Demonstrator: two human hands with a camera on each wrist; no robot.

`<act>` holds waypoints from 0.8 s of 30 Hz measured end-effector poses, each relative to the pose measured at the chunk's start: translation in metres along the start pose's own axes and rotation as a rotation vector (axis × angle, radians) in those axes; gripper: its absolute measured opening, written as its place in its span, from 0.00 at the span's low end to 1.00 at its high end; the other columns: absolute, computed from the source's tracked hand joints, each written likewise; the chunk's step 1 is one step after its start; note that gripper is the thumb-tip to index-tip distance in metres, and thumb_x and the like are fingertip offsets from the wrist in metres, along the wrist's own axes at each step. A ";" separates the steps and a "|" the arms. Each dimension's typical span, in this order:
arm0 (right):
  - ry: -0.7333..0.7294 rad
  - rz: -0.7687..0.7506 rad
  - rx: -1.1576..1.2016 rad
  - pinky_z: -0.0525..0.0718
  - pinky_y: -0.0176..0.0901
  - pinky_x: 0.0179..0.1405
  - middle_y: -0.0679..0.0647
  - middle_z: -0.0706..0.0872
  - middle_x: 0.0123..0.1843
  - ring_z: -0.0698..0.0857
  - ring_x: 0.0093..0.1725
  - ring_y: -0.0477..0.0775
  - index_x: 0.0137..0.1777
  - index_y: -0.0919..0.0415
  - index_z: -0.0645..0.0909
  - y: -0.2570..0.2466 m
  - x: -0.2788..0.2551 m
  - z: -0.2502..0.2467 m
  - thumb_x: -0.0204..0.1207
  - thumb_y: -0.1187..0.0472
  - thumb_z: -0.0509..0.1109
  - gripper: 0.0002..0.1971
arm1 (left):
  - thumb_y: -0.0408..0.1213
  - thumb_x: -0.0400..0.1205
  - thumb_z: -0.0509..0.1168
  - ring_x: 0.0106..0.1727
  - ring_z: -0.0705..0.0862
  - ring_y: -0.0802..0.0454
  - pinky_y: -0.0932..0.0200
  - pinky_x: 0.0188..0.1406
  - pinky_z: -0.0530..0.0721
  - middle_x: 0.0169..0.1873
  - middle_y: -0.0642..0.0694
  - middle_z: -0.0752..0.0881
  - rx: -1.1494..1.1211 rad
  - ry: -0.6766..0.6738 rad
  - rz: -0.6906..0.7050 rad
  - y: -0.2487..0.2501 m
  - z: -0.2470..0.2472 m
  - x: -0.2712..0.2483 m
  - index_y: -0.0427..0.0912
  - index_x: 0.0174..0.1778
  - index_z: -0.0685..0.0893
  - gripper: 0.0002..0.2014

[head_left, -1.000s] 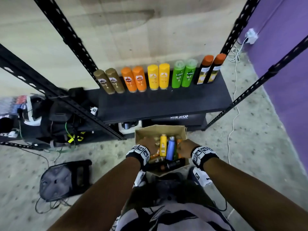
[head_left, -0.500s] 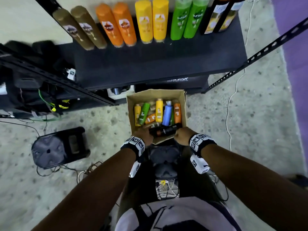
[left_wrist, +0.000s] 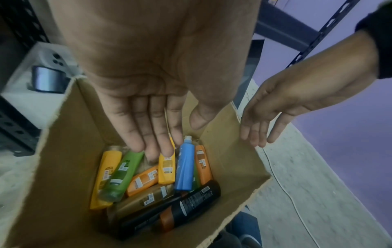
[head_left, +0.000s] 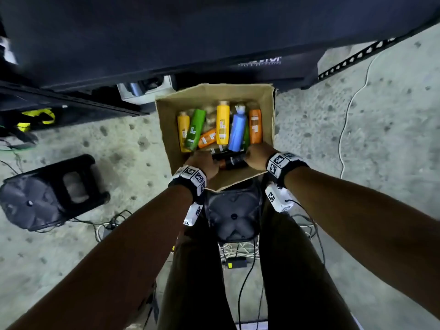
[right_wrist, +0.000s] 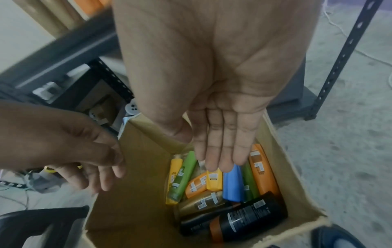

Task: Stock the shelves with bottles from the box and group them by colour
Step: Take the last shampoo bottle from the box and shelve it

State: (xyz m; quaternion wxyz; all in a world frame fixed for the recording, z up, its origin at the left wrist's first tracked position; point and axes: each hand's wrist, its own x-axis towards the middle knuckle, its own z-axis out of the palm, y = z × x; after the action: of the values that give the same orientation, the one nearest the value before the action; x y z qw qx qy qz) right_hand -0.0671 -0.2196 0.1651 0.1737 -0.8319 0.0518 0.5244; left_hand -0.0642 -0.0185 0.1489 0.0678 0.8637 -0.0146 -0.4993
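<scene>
Bottles (left_wrist: 184, 167) of yellow, green, orange, blue, gold and black lie heaped in the box (head_left: 266, 110) on the floor, my left hand (left_wrist: 152, 104) and right hand (right_wrist: 216, 117) flat-fingered above them holding nothing, so much stocking seemingly remains.

Shelf (head_left: 214, 32) blurred, cut by top edge; its bottles out of head view. White lettering (head_left: 260, 61) below it unreadable. Second green bottle (left_wrist: 196, 180) mostly hidden behind blue bottle (left_wrist: 184, 167).

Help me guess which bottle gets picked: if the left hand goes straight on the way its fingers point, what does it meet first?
Likely the yellow bottle in the middle of the box; the left hand points at its top end, though depth is unclear.
</scene>
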 end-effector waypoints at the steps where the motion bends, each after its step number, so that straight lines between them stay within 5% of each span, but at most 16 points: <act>1: -0.008 0.002 0.010 0.80 0.46 0.44 0.65 0.87 0.52 0.85 0.50 0.64 0.47 0.60 0.80 0.002 0.018 0.004 0.85 0.52 0.62 0.13 | 0.54 0.85 0.62 0.62 0.86 0.33 0.53 0.51 0.80 0.62 0.32 0.87 -0.007 0.003 0.006 0.001 0.007 0.016 0.34 0.63 0.85 0.25; 6: 0.022 0.088 0.030 0.73 0.44 0.40 0.64 0.86 0.53 0.80 0.45 0.62 0.56 0.66 0.83 0.011 0.100 0.032 0.87 0.52 0.60 0.17 | 0.50 0.85 0.62 0.66 0.84 0.33 0.49 0.59 0.82 0.65 0.32 0.85 -0.026 -0.015 0.005 0.003 0.039 0.082 0.34 0.66 0.84 0.23; 9: 0.035 0.098 0.015 0.72 0.44 0.42 0.66 0.87 0.58 0.85 0.54 0.66 0.60 0.67 0.85 0.019 0.143 0.047 0.88 0.51 0.60 0.20 | 0.50 0.86 0.60 0.67 0.83 0.35 0.49 0.62 0.80 0.66 0.33 0.85 0.001 -0.050 0.030 -0.004 0.059 0.121 0.34 0.66 0.83 0.24; 14: 0.006 0.150 0.015 0.74 0.45 0.47 0.67 0.86 0.64 0.85 0.63 0.66 0.65 0.67 0.82 0.034 0.207 0.065 0.87 0.49 0.62 0.21 | 0.51 0.86 0.62 0.63 0.85 0.36 0.51 0.52 0.80 0.63 0.36 0.87 -0.022 -0.034 0.012 -0.010 0.088 0.183 0.38 0.63 0.85 0.20; 17: 0.039 0.182 0.103 0.77 0.46 0.47 0.68 0.85 0.65 0.85 0.63 0.66 0.66 0.67 0.81 0.041 0.240 0.071 0.86 0.51 0.63 0.20 | 0.48 0.87 0.62 0.59 0.87 0.37 0.52 0.48 0.81 0.58 0.38 0.88 -0.054 -0.017 0.014 -0.011 0.092 0.215 0.42 0.51 0.85 0.14; 24: 0.170 0.310 0.414 0.77 0.50 0.70 0.65 0.78 0.78 0.78 0.75 0.66 0.79 0.65 0.72 0.050 0.294 0.075 0.85 0.48 0.64 0.28 | 0.44 0.84 0.63 0.63 0.86 0.34 0.51 0.52 0.82 0.64 0.33 0.86 -0.151 0.053 0.101 0.002 0.101 0.272 0.36 0.65 0.85 0.19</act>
State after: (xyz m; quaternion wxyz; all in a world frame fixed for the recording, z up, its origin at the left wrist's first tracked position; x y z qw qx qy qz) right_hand -0.0142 -0.2123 -0.1374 0.2525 -0.8020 0.2990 0.4512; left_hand -0.0148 -0.0563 -0.1342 0.1580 0.8671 -0.0188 -0.4720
